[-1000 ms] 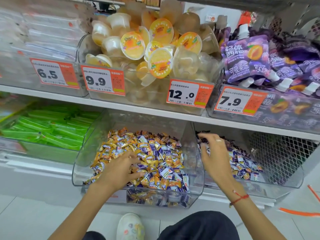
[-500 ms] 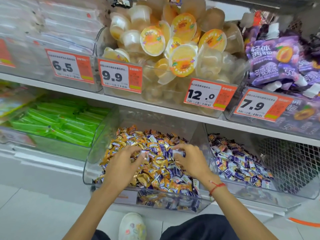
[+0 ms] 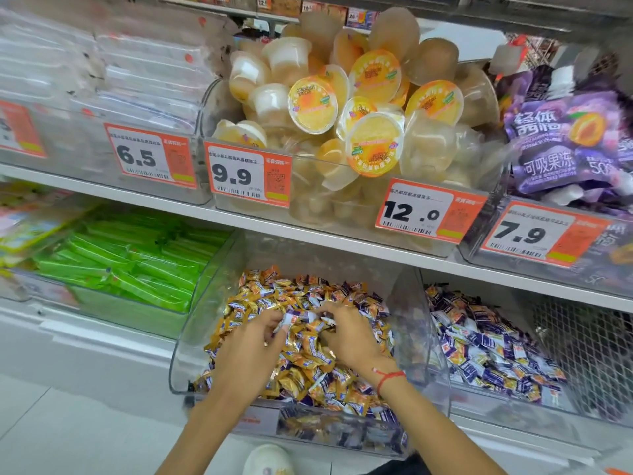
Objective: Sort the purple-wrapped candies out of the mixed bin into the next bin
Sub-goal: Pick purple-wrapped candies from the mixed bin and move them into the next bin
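Here, a shop's white shelving (image 3: 308,231) fills the view, with pale floor tiles (image 3: 68,433) below it. On the lower shelf a clear mixed bin (image 3: 191,358) holds a heap of orange and purple-wrapped candies (image 3: 308,368). Both hands are down in the middle of that heap. The left hand (image 3: 250,351) has its fingers curled, and the fingertips pinch a purple-and-white candy (image 3: 291,320). The right hand (image 3: 349,334), a red string on its wrist, has its fingers curled into the wrappers just beside the left; whether they hold a piece cannot be told. Against the mixed bin's right wall stands the next bin (image 3: 479,402), its floor covered with purple candies (image 3: 479,344). To the left sits a bin of green packets (image 3: 130,258). The upper shelf carries jelly cups (image 3: 359,108) behind orange price tags (image 3: 250,176), with purple pouches (image 3: 565,142) at its right end. A white shoe (image 3: 270,461) shows at the bottom edge.
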